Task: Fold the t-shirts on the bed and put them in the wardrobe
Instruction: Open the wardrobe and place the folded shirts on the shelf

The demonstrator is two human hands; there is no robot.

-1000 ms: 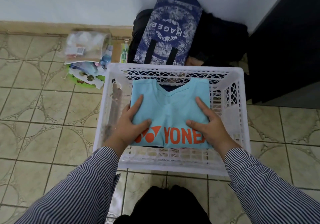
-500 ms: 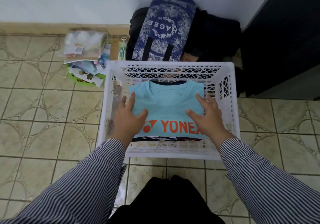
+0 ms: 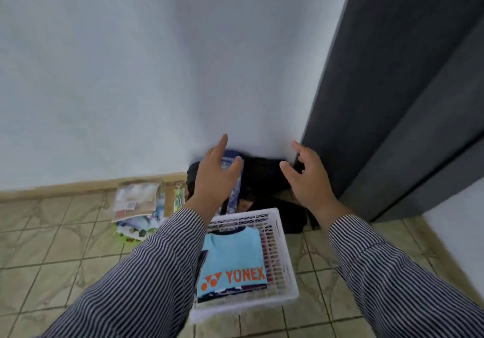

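Note:
A folded light-blue t-shirt (image 3: 233,256) with orange YONEX lettering lies on top of other folded clothes inside a white plastic crate (image 3: 288,267) on the tiled floor. My left hand (image 3: 213,178) is raised above and beyond the crate, fingers spread, holding nothing. My right hand (image 3: 307,178) hovers at the same height to the right, fingers loosely spread and empty. Both arms wear striped sleeves. My left sleeve hides the crate's left side.
A dark bag with a blue patterned item (image 3: 233,180) leans on the white wall behind the crate. A pile of packets and papers (image 3: 138,206) lies on the floor at left. A dark grey wardrobe (image 3: 392,102) stands at the right.
Both hands have let go of the light-blue t-shirt and risen out of the crate. The view has tilted up toward the wall.

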